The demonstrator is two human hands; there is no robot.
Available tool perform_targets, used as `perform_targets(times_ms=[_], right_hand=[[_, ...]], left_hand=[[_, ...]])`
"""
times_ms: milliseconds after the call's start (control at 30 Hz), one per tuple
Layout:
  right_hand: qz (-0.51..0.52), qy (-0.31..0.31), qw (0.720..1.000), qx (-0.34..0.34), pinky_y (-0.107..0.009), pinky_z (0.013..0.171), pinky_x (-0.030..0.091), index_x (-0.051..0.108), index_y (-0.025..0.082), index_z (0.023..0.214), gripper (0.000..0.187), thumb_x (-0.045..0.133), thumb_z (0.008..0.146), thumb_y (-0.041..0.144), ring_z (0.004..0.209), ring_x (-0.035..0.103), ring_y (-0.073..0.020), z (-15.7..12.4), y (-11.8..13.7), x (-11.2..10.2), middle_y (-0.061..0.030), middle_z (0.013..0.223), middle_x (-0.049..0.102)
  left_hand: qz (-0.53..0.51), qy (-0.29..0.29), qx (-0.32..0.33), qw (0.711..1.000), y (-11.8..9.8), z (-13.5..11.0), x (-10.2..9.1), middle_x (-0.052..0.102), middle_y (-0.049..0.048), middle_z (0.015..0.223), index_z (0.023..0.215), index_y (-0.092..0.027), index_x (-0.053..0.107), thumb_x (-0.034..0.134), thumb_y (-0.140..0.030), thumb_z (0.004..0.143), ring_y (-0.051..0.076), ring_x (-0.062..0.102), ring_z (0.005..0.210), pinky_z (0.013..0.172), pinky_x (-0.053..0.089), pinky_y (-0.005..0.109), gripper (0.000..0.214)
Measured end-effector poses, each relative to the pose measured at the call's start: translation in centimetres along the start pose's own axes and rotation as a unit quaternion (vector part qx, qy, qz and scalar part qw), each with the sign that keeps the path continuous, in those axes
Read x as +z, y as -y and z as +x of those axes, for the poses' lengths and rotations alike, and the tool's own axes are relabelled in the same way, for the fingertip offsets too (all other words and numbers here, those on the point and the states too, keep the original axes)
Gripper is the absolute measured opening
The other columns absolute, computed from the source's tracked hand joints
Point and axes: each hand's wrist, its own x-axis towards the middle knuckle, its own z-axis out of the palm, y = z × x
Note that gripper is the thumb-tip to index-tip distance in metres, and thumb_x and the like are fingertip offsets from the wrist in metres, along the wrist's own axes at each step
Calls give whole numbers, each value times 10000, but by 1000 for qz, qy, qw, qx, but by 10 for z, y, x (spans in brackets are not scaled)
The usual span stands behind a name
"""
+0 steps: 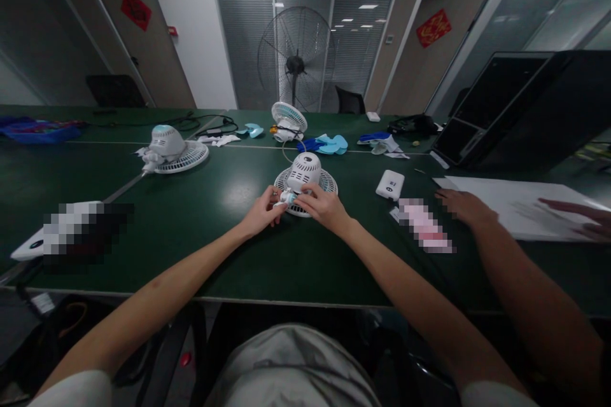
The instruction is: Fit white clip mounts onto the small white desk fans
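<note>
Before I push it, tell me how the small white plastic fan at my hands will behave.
The white fan probably won't tip: its broad round grille rests on the green table. It may feel heaviest at the bulky rear housing.

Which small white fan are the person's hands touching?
The central fan, with left hand and right hand at its neck; the left fan and rear fan are untouched.
</note>
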Motion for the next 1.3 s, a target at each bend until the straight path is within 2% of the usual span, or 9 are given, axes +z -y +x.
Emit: perform_targets(times_ms=[200, 267, 433, 667, 867, 1033, 1100, 1233, 1300], right_hand=[[5, 15, 999, -51, -266, 608, 555, 645, 229, 1329, 296, 539, 1053, 223, 855, 694, -166, -6, -6, 1, -117, 1320, 638], [4, 12, 999, -47, -271, 622, 564, 654, 226, 1313, 277, 530, 1064, 237, 867, 697, -170, -5, -6, 1, -115, 1300, 649], [-4, -14, 1000, 10, -279, 634, 557, 724, 179, 1128, 229, 552, 1065, 317, 889, 700, -193, 1, 3, 2, -124, 1201, 678], [14, 7, 999, -44, -260, 639, 566, 648, 241, 1333, 298, 553, 1050, 230, 886, 697, -169, -5, -6, 1, -121, 1305, 640], [9, -16, 1000, 5, -269, 640, 563, 733, 191, 1129, 228, 560, 1061, 323, 890, 697, -184, -2, 0, 1, -121, 1223, 662], [-2, 12, 999, -37, -248, 602, 539, 639, 238, 1353, 313, 554, 1052, 248, 888, 695, -172, -3, -1, -2, -120, 1329, 631], [-2, 6, 999, -39, -257, 630, 553, 662, 220, 1310, 277, 542, 1063, 261, 886, 696, -171, -2, -1, -2, -120, 1303, 642], [-3, -7, 1000, 2, -262, 618, 545, 725, 175, 1109, 246, 540, 1071, 332, 870, 697, -177, 0, 1, 0, -122, 1235, 661], [0, 0, 1000, 2, -263, 605, 538, 717, 173, 1130, 233, 561, 1058, 329, 874, 696, -184, -1, 0, 0, -126, 1260, 651]], left_hand=[[0, 3, -1, 1000, -2, 0, -1, 601, -28, 803, 1113, -215, 435, 659, -436, 934, 104, 599, 537, 419, 452, 172, 362], [1, 3, -2, 1000, -1, 0, -2, 608, -24, 812, 1116, -213, 436, 657, -435, 937, 102, 599, 539, 422, 452, 169, 361], [-10, -4, -4, 1000, 2, 0, -1, 614, -30, 795, 1105, -215, 432, 663, -425, 921, 101, 599, 527, 424, 450, 165, 362], [-16, -2, -6, 1000, 2, 1, 0, 615, -35, 784, 1094, -218, 437, 663, -413, 915, 95, 595, 514, 418, 441, 156, 349], [-10, -5, -7, 1000, -2, 0, 1, 604, -39, 793, 1101, -216, 425, 667, -412, 916, 97, 591, 511, 405, 439, 165, 362], [-13, -1, -6, 1000, -2, 0, 1, 602, -47, 767, 1089, -211, 436, 667, -426, 920, 98, 595, 512, 415, 445, 169, 358], [-9, 1, -2, 1000, 0, 0, 1, 610, -43, 773, 1091, -211, 437, 664, -431, 929, 98, 597, 514, 417, 446, 168, 356], [-4, 1, -1, 1000, 3, 0, 0, 623, -35, 789, 1100, -214, 436, 657, -434, 940, 104, 607, 527, 417, 449, 167, 350], [-5, -3, -1, 1000, 4, 1, 0, 620, -38, 787, 1100, -216, 436, 660, -431, 937, 103, 605, 523, 413, 445, 163, 351]])
